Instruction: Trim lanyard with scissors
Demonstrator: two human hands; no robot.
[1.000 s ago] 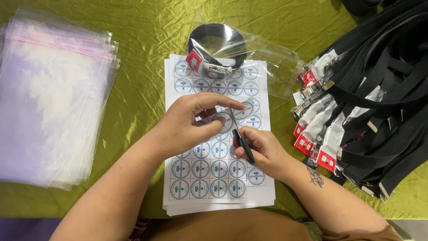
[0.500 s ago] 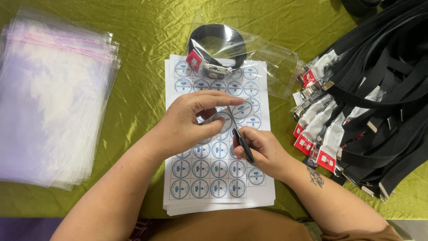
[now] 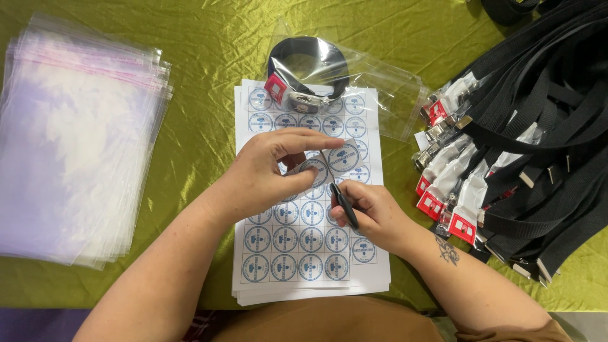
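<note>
a green satin cloth [image 3: 209,50] covers the table under both hands. far out past the left hand lies a thick stack of clear plastic bags [image 3: 76,145] with pink seal strips. out past the right hand is a heap of black webbing belts [image 3: 538,126] with metal buckles and red-and-white tags. directly beneath the hands sits a stack of sticker sheets [image 3: 304,253] printed with rows of round blue-and-white stickers. just beyond the fingertips, a coiled black belt in a clear bag [image 3: 310,69] rests on the top edge of the sheets. the left hand [image 3: 266,174] is curled, thumb and fingers pinching one round sticker [image 3: 315,171] lifted off the sheet. the right hand [image 3: 373,212], just beside it, is closed around black tweezers [image 3: 342,201], whose tip points at that sticker.
</note>
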